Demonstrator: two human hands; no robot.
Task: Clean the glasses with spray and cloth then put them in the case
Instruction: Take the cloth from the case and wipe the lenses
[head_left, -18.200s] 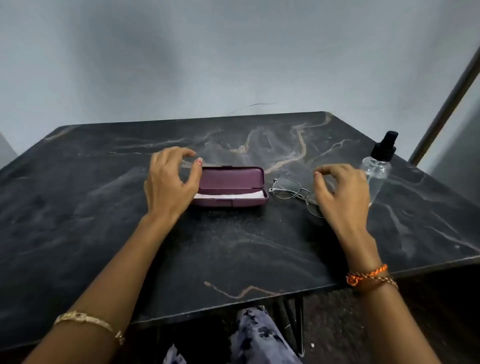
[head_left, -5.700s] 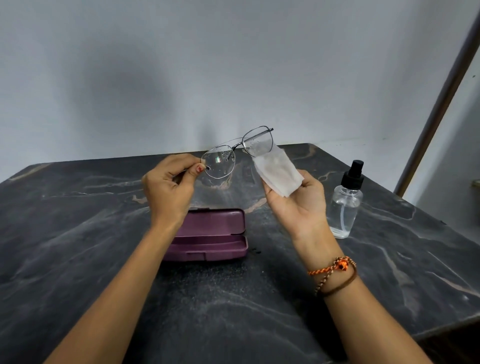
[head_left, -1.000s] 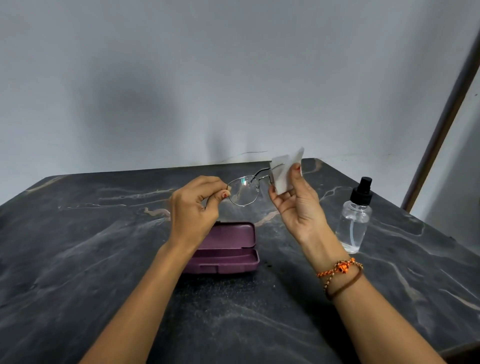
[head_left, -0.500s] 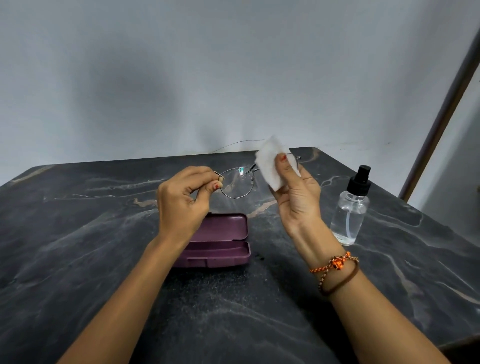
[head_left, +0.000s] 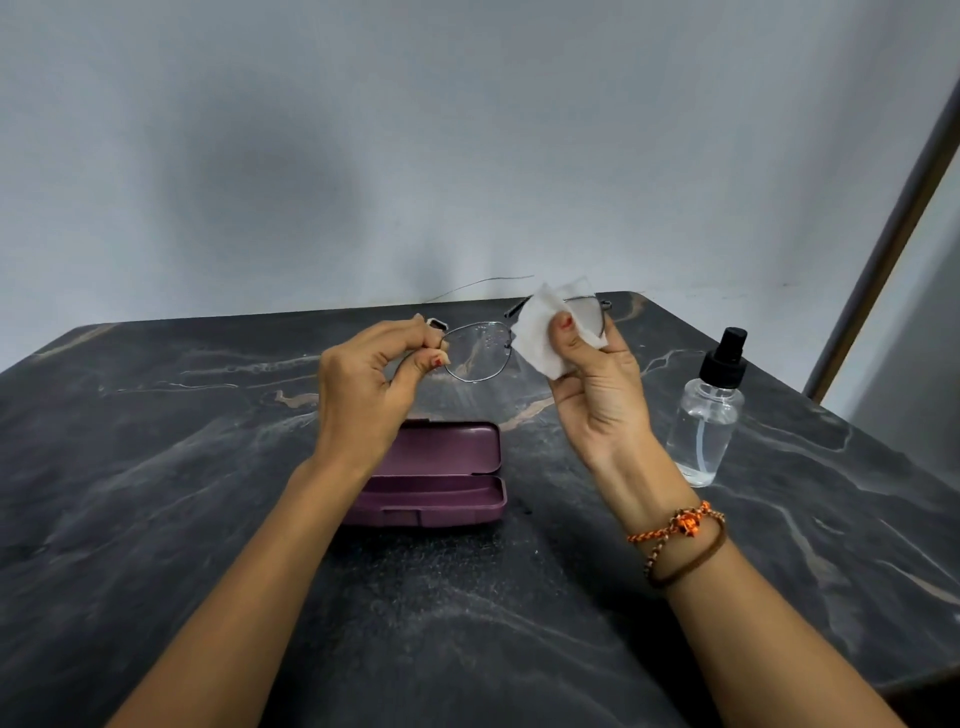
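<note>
Left hand pinches glasses corner; right hand pinches cloth, apparently over lens.

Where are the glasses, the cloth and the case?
glasses (head_left: 475, 353): head view, on the uncovered lens beside the left hand.
cloth (head_left: 537, 332): head view, on the white fold over the other lens.
case (head_left: 447, 449): head view, on the inside of the open lid.
</note>
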